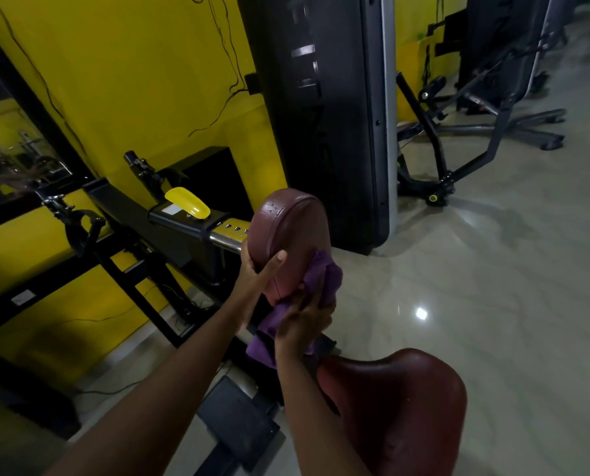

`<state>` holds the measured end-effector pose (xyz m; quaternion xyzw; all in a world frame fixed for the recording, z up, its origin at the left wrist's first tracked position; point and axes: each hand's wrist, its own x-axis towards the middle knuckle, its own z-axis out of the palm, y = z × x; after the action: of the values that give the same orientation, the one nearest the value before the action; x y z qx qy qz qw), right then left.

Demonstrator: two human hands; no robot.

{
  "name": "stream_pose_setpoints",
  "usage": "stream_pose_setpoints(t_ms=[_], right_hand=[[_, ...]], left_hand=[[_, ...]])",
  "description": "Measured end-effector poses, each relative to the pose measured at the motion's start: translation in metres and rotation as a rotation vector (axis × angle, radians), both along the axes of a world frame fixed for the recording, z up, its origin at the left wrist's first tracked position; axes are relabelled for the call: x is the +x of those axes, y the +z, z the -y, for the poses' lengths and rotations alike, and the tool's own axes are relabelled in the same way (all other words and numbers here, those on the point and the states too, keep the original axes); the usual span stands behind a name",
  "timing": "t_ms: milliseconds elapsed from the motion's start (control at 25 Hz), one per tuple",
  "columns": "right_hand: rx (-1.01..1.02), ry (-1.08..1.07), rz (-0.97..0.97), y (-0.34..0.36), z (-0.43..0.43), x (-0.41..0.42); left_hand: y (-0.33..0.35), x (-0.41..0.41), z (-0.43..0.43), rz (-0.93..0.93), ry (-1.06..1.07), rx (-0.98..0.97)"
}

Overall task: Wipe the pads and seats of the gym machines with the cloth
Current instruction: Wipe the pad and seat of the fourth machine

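Observation:
A maroon upright chest pad point(292, 228) stands in the middle of the view on a black machine. My left hand point(254, 273) grips its left edge, thumb laid across the front face. My right hand point(304, 321) holds a purple cloth point(321, 280) bunched against the pad's lower right side. Part of the cloth hangs down below my right hand. A maroon saddle-shaped seat point(407, 403) sits lower right, close to me, apart from both hands.
A tall black weight-stack housing point(324, 115) rises just behind the pad. A yellow adjustment lever point(187, 202) sits on the black frame at left. A yellow wall and a mirror lie left. Another machine's black legs point(486, 132) stand far right on the glossy tiled floor point(493, 286).

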<state>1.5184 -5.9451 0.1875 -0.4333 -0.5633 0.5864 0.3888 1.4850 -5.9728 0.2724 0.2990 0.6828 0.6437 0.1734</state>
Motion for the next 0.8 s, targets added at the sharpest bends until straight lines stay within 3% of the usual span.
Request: stream_pose_setpoints(t_ms=[80, 280, 480, 560, 680, 720, 800], right_hand=[[0.189, -0.053, -0.075, 0.017, -0.005, 0.013], [0.496, 0.130, -0.209, 0.062, -0.049, 0.050], [1.176, 0.255, 0.070, 0.101, -0.082, 0.019], [1.221, 0.331, 0.173, 0.115, -0.103, 0.012], [0.976, 0.395, 0.183, 0.132, -0.121, 0.005], [0.995, 0.378, 0.167, 0.130, -0.118, 0.005], [1.252, 0.321, 0.148, 0.116, -0.108, 0.006]], left_hand=[[0.004, 0.003, 0.002, 0.007, 0.011, -0.006], [0.008, 0.007, 0.009, -0.003, 0.004, -0.032], [0.008, 0.012, 0.006, 0.068, 0.035, -0.009], [0.008, 0.014, 0.005, 0.082, 0.049, 0.000], [0.005, 0.014, 0.002, 0.107, 0.069, 0.007], [0.005, 0.014, 0.002, 0.097, 0.065, 0.014], [0.005, 0.014, 0.001, 0.055, 0.063, 0.022]])
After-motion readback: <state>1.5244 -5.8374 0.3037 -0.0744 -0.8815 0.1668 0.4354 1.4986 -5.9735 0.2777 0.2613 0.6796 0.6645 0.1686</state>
